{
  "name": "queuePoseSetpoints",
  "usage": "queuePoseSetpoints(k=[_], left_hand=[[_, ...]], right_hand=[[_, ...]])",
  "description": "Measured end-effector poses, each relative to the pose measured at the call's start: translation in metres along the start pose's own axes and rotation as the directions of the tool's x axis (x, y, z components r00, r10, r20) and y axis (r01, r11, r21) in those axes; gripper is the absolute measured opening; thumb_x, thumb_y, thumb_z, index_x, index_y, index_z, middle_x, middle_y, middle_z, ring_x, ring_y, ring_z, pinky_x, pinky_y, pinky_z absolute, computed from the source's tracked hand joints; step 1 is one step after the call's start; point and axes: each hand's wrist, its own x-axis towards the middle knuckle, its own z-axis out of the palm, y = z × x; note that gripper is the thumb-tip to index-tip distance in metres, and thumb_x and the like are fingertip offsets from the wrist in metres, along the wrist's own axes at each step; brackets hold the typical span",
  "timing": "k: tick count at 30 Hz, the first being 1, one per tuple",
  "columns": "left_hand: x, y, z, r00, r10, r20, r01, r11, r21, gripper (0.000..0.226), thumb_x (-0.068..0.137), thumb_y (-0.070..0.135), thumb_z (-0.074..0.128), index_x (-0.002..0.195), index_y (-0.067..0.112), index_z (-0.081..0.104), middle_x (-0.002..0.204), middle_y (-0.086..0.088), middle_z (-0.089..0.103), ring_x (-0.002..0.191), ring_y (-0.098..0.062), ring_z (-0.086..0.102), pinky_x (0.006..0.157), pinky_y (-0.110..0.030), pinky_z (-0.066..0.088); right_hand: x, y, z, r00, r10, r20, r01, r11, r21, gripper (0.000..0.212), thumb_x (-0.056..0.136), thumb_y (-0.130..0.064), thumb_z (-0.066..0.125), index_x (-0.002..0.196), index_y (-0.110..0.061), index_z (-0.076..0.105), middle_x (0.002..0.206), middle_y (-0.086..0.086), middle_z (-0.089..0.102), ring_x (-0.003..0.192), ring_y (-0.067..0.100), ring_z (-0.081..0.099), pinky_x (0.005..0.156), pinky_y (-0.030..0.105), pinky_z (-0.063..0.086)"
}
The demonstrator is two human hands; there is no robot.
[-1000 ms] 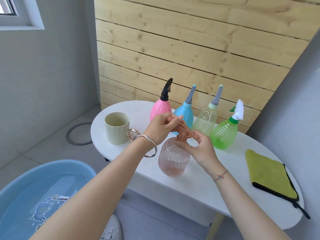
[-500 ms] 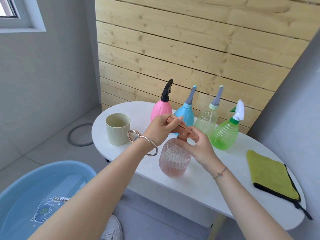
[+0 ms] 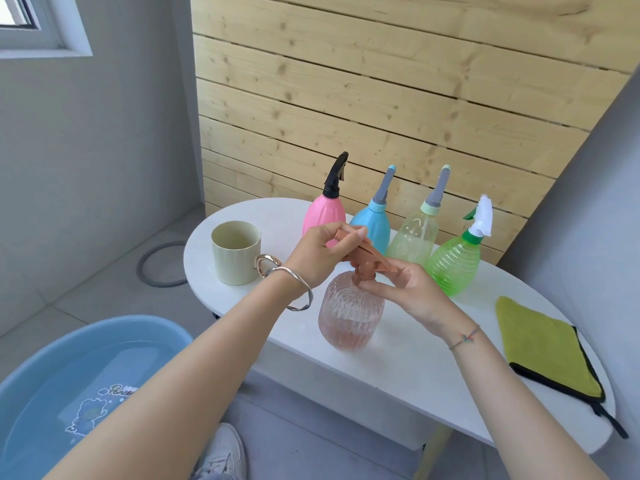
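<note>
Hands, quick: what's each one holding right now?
Left hand: closed, pinching the brown sprayer head.
Right hand: closed, gripping that head where it meets the ribbed bottle.

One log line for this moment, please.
left hand: grips sprayer top | right hand: pinches sprayer at neck | bottle: upright on table, sprayer on its neck

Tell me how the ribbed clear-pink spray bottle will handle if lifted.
The ribbed clear-pink spray bottle is probably rigid: its fluted walls hold shape. Its squat, wide base should resist tipping. The darker pink band low down may be liquid, so expect some weight.
</note>
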Motion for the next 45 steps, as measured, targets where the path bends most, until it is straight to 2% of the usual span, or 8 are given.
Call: queuePoseSetpoints(k=[7,12,17,23,30,33,38,45], left_hand=[[-0.005,0.003,0.000,1.000,0.015,0.014,-0.016,0.999,0.041,0.025,0.099,0.023,0.048,0.096,0.009,0.068,0.099,-0.019,0.071,0.093,-0.015,0.067,0.089,-0.025,0.054],[-0.029,-0.025,-0.015,0.994,-0.090,0.069,0.072,0.971,0.228,0.075,0.085,0.058,0.052,0.147,0.025,0.027,0.138,0.011,0.044,0.132,-0.005,0.042,0.103,-0.019,0.034],[-0.038,-0.049,-0.014,0.977,-0.156,0.142,0.110,0.950,0.292,0.116,0.069,0.020,0.086,0.150,0.029,0.003,0.142,0.023,0.029,0.134,-0.003,0.035,0.097,-0.009,0.032],[-0.034,-0.075,-0.007,0.970,-0.205,0.127,0.131,0.891,0.435,0.102,0.044,0.062,0.080,0.134,0.032,0.042,0.126,0.014,0.057,0.116,-0.003,0.054,0.103,-0.033,0.044],[-0.037,-0.074,-0.006,0.977,-0.188,0.100,0.130,0.898,0.421,0.096,0.043,0.062,0.080,0.128,0.037,0.046,0.121,0.014,0.060,0.113,-0.005,0.056,0.099,-0.029,0.046],[-0.036,-0.072,-0.007,0.974,-0.199,0.106,0.139,0.900,0.414,0.096,0.042,0.061,0.081,0.128,0.037,0.048,0.120,0.013,0.062,0.112,-0.006,0.058,0.097,-0.029,0.048],[-0.031,-0.069,-0.011,0.966,-0.221,0.135,0.144,0.892,0.429,0.096,0.040,0.060,0.083,0.127,0.040,0.048,0.121,0.014,0.061,0.114,-0.007,0.058,0.098,-0.029,0.048],[-0.034,-0.076,-0.010,0.974,-0.202,0.105,0.152,0.919,0.363,0.101,0.042,0.057,0.084,0.134,0.035,0.047,0.122,0.012,0.062,0.116,-0.005,0.056,0.094,-0.020,0.047]], right_hand=[[0.003,0.009,0.010,0.966,-0.096,-0.239,0.058,0.985,-0.161,0.018,0.069,-0.013,0.082,0.077,-0.023,0.069,0.090,-0.002,0.072,0.093,0.006,0.065,0.089,0.012,0.039],[0.007,-0.009,-0.010,0.999,0.011,0.048,0.000,0.974,-0.226,0.028,0.077,-0.019,0.077,0.100,-0.005,0.069,0.092,-0.005,0.070,0.106,0.009,0.062,0.103,0.028,0.041],[0.013,-0.021,-0.017,0.984,0.060,0.168,0.005,0.933,-0.360,0.016,0.082,-0.017,0.072,0.089,-0.004,0.067,0.111,-0.002,0.071,0.114,0.006,0.060,0.109,0.032,0.037],[0.010,-0.010,-0.010,0.999,-0.014,0.030,0.023,0.941,-0.337,0.013,0.076,-0.018,0.078,0.080,-0.010,0.069,0.100,0.008,0.073,0.108,0.019,0.064,0.105,0.037,0.042],[0.002,0.003,0.008,0.972,-0.156,-0.176,0.099,0.951,-0.293,0.013,0.074,-0.019,0.080,0.074,-0.022,0.067,0.089,0.000,0.074,0.096,0.013,0.067,0.096,0.025,0.044],[0.005,0.002,0.001,0.986,-0.136,-0.096,0.088,0.916,-0.391,0.013,0.079,-0.024,0.077,0.085,-0.020,0.066,0.093,0.001,0.071,0.100,0.018,0.064,0.109,0.040,0.037],[0.009,-0.010,-0.011,0.995,-0.009,0.097,0.044,0.933,-0.358,0.015,0.080,-0.014,0.075,0.085,-0.007,0.062,0.102,0.001,0.072,0.110,0.006,0.062,0.100,0.018,0.040],[0.009,0.004,-0.002,0.994,-0.075,-0.084,0.046,0.953,-0.300,0.029,0.068,-0.032,0.079,0.095,-0.024,0.072,0.100,-0.002,0.074,0.108,0.016,0.064,0.116,0.037,0.029]])
